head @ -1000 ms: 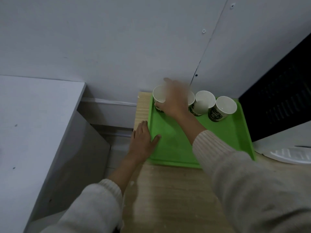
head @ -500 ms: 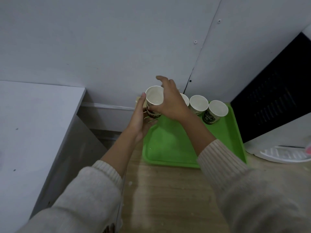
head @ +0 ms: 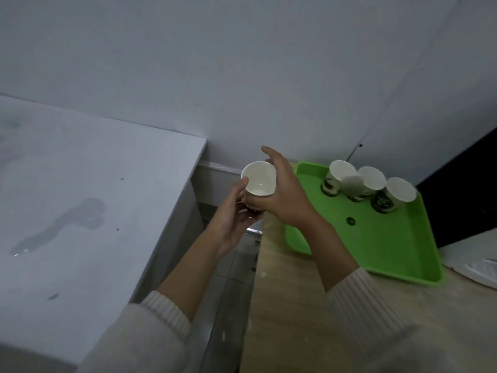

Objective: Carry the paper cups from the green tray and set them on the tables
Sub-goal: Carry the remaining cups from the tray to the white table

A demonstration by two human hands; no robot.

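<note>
Held cup: we see one paper cup, the held cup (head: pixel 258 181), upright with its white, empty inside facing us, raised off the green tray (head: pixel 382 246) and to its left.
Where it sits in space: we place it over the gap between the white table (head: pixel 113 168) and the wooden table (head: pixel 293 305), near the wooden table's far left corner and touching neither top.
Left hand: our view shows the left hand (head: pixel 231 219) under and beside the cup, fingers curled round its lower wall and the thumb up at the rim.
Right hand: the right hand (head: pixel 286 196) clasps the cup from the other side, fingers wrapped round the printed lower part, with the forefinger lifted free above the rim.
Three cups: we count three cups (head: pixel 368 183) in a row at the tray's far edge, each touching the next, close to the wall (head: pixel 242 76).
Tray: it lies flat on the wooden table, its near half bare apart from a small dark round mark (head: pixel 350 221).
White table: we notice a wet patch (head: pixel 75 219) on its top.
Right edge: a black panel (head: pixel 462 195) stands just behind the tray.
Sleeves: both forearms come out of pale ribbed sleeves (head: pixel 166 316).
</note>
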